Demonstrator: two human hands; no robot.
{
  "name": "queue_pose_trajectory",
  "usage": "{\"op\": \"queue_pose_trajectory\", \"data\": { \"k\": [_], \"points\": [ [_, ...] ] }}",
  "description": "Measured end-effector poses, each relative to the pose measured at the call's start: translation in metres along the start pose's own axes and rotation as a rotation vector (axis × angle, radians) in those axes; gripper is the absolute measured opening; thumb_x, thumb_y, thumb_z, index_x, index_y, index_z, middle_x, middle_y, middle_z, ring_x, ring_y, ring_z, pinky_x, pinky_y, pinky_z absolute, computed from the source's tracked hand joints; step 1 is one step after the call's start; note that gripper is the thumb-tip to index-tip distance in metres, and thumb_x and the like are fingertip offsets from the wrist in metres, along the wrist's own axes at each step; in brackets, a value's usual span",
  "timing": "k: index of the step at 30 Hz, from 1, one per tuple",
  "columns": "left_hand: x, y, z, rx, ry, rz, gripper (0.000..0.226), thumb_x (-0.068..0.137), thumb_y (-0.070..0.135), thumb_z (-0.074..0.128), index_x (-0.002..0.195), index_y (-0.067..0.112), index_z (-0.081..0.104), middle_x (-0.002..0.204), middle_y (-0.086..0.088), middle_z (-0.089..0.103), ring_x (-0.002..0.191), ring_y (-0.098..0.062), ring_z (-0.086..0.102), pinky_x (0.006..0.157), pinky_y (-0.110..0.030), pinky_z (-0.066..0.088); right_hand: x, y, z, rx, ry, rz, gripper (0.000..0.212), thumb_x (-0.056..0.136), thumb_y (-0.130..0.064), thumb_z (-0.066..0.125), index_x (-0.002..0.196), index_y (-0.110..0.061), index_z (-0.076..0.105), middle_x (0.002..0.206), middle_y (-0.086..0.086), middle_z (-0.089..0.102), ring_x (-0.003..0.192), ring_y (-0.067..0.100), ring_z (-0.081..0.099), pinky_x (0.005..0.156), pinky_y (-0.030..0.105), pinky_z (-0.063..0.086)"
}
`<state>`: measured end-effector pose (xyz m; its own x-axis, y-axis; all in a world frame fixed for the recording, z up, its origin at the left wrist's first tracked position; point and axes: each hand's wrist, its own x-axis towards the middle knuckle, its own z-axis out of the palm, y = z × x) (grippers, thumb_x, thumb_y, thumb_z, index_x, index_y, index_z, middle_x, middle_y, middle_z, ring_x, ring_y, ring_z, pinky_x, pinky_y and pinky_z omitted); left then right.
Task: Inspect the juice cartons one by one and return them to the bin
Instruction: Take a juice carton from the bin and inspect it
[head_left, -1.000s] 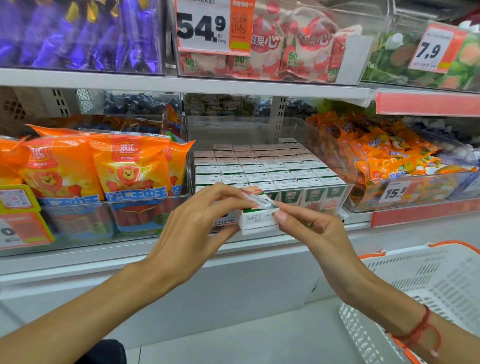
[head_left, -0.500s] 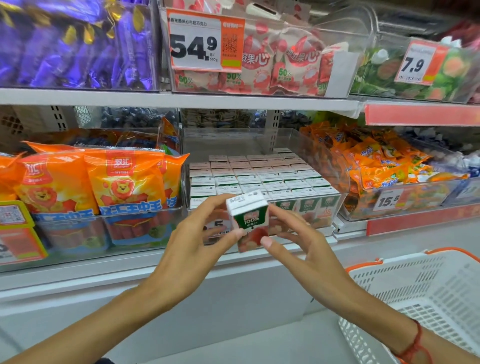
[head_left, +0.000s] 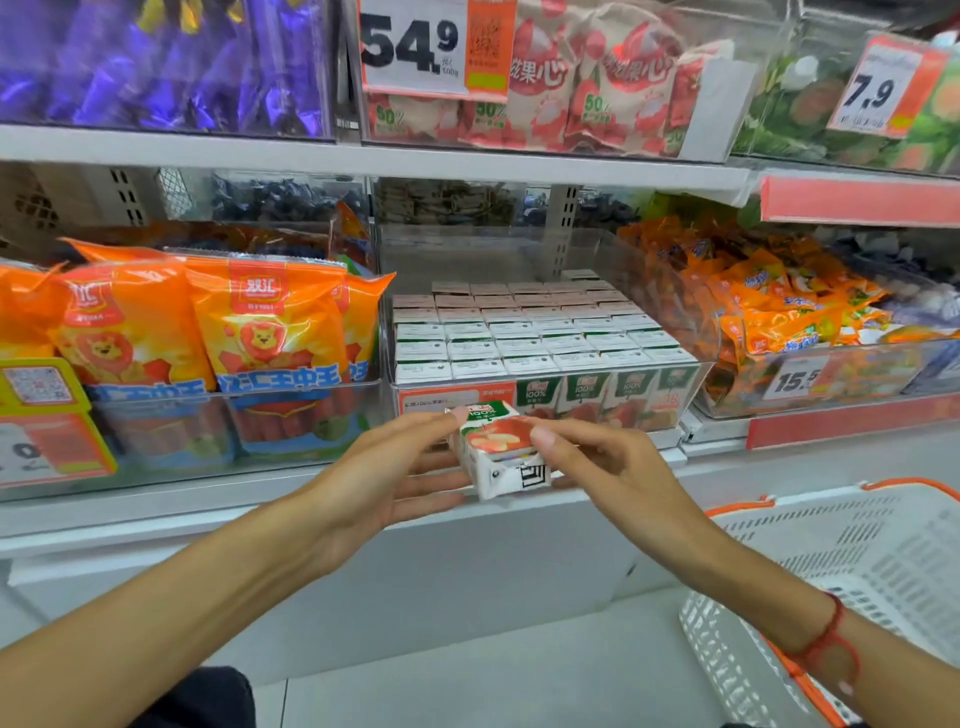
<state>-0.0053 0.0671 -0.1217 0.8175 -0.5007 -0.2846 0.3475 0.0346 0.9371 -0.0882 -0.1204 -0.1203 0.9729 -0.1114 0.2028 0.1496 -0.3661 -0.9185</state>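
Note:
A small juice carton (head_left: 501, 449), white and green with red apples on its face, is held in front of the shelf edge and tipped so its bottom faces me. My left hand (head_left: 384, 467) holds its left side with thumb on top and fingers beneath. My right hand (head_left: 602, 460) pinches its right side with thumb and fingers. Behind it a clear plastic bin (head_left: 696, 384) on the middle shelf holds several rows of the same cartons (head_left: 524, 332) standing upright.
Orange sausage bags (head_left: 208, 322) fill the bin to the left, orange snack packs (head_left: 769, 301) the bin to the right. An upper shelf (head_left: 363, 156) carries candy bins and price tags. A white shopping basket (head_left: 857, 566) with orange trim sits at lower right.
The carton has been turned from upright to tipped back, its bottom now toward me, and both hands have dropped slightly lower in front of the shelf edge.

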Motion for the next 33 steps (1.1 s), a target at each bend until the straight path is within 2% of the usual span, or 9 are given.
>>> {"op": "queue_pose_trajectory", "data": {
  "k": [3,8,13,16,20,24,28,31,33],
  "points": [
    [0.003,-0.005,-0.001,0.048,0.011,-0.091,0.037,0.081,0.051,0.068,0.108,0.026,0.066,0.082,-0.001,0.077,0.071,-0.013,0.074,0.059,-0.028,0.060,0.001,0.000,0.006,0.057,0.104,0.152,0.051,0.067,-0.064,0.060,0.077,-0.017,0.078,0.068,-0.004,0.071,0.065,0.006,0.067,0.062,0.019,0.054],
    [0.007,-0.008,-0.005,0.083,0.014,-0.146,0.033,0.083,0.051,0.065,0.098,0.022,0.063,0.069,0.001,0.074,0.062,-0.010,0.072,0.053,-0.027,0.058,-0.001,0.001,0.011,0.112,0.060,0.291,0.052,0.069,-0.061,0.061,0.075,-0.012,0.077,0.066,0.001,0.071,0.058,0.008,0.065,0.052,0.016,0.049],
    [0.006,-0.006,-0.009,0.114,-0.019,-0.157,0.030,0.084,0.047,0.066,0.105,0.026,0.064,0.078,-0.003,0.077,0.070,-0.012,0.074,0.056,-0.029,0.060,-0.002,0.005,0.011,0.110,0.047,0.301,0.044,0.076,-0.056,0.062,0.078,-0.015,0.079,0.075,0.001,0.073,0.061,0.008,0.066,0.055,0.018,0.053],
    [0.006,-0.005,-0.007,0.116,-0.009,-0.115,0.030,0.087,0.041,0.066,0.113,0.027,0.060,0.081,-0.003,0.077,0.075,-0.014,0.075,0.057,-0.029,0.060,-0.002,0.005,0.010,0.099,0.010,0.302,0.036,0.075,-0.056,0.066,0.089,-0.025,0.078,0.086,-0.008,0.074,0.071,0.009,0.071,0.063,0.020,0.057],
    [0.007,-0.005,-0.004,0.128,-0.021,-0.065,0.032,0.087,0.038,0.068,0.113,0.020,0.063,0.094,-0.007,0.077,0.083,-0.017,0.075,0.061,-0.029,0.059,-0.001,0.006,0.015,-0.096,-0.045,0.191,0.057,0.057,-0.066,0.070,0.105,-0.036,0.067,0.094,-0.021,0.071,0.086,-0.003,0.067,0.072,0.013,0.054],
    [0.006,-0.005,0.000,0.127,-0.047,-0.051,0.032,0.081,0.044,0.071,0.104,0.023,0.069,0.090,-0.003,0.077,0.082,-0.015,0.075,0.060,-0.030,0.059,0.001,0.007,0.013,-0.131,0.020,0.161,0.069,0.051,-0.070,0.067,0.108,-0.032,0.066,0.100,-0.014,0.070,0.089,0.000,0.066,0.076,0.018,0.053],
    [0.005,0.004,-0.009,0.061,-0.085,-0.080,0.056,0.051,0.056,0.082,0.100,0.030,0.074,0.092,-0.003,0.077,0.087,-0.018,0.075,0.063,-0.035,0.060,0.007,0.002,0.001,0.129,0.024,0.273,0.066,0.057,-0.060,0.068,0.110,-0.022,0.063,0.093,-0.001,0.075,0.081,0.014,0.072,0.075,0.027,0.058],
    [0.003,0.010,-0.017,0.071,-0.136,-0.157,0.065,0.054,0.055,0.083,0.110,0.025,0.069,0.107,-0.005,0.075,0.093,-0.022,0.074,0.063,-0.034,0.060,0.011,-0.005,-0.008,0.224,-0.005,0.382,0.072,0.059,-0.067,0.064,0.111,-0.018,0.062,0.090,0.014,0.075,0.074,0.021,0.073,0.063,0.024,0.056],
    [0.003,0.012,-0.018,0.105,-0.159,-0.194,0.067,0.059,0.057,0.079,0.113,0.018,0.069,0.110,-0.006,0.074,0.095,-0.022,0.074,0.062,-0.033,0.060,0.012,-0.007,-0.013,0.199,-0.047,0.449,0.068,0.067,-0.070,0.059,0.114,-0.022,0.059,0.086,0.014,0.075,0.068,0.019,0.071,0.060,0.022,0.054]
  ]
}}
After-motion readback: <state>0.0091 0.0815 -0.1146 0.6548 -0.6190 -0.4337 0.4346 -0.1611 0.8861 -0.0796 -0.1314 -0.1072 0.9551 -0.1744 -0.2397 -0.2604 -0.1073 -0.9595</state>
